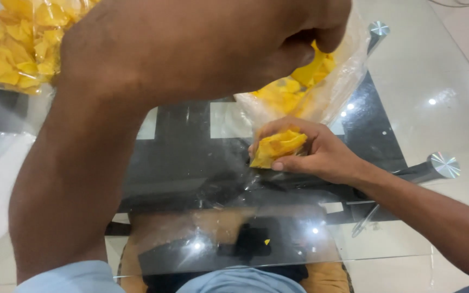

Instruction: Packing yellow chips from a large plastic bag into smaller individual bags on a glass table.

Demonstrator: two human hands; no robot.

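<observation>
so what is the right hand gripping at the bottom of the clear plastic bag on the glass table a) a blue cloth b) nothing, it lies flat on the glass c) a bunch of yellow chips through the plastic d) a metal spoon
c: the right hand is curled around a clump of yellow chips at the lower end of the clear plastic bag, above the glass table.
</observation>
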